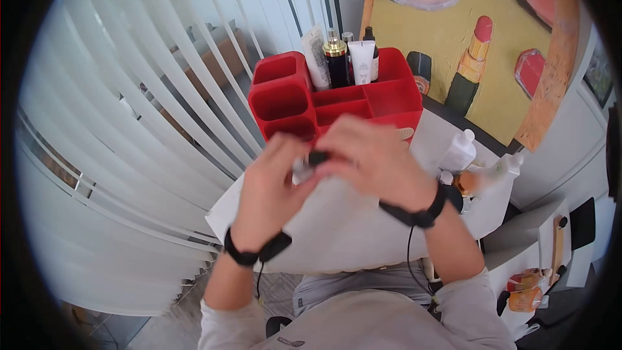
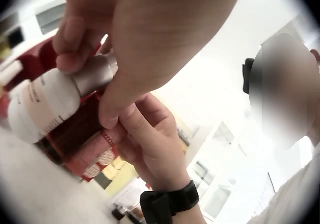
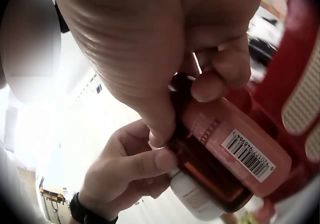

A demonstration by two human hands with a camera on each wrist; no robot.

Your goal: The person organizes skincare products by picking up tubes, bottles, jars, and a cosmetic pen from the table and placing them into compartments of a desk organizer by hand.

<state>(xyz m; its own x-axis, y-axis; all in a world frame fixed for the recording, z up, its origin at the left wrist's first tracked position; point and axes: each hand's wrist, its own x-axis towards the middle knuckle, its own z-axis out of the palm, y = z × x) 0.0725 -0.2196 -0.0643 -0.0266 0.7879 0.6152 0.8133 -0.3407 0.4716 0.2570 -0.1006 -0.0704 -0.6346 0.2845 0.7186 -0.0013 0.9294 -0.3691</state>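
Observation:
My left hand pinches the silver cap of a white bottle, which has a pale peach label. Beside it, my right hand grips an amber-brown bottle and a pink bottle with a barcode, near their tops. The right wrist view shows the three bottles side by side, slanting downward from the fingers. Both hands are close together in front of the red organizer. From the head view, a dark cap shows between the fingers, while the bottle bodies are mostly hidden.
Tubes and bottles, including a black bottle with a gold collar, stand in the organizer's rear. White bottles and an amber jar are on the right of the white table. Blinds hang left; a painted board stands behind.

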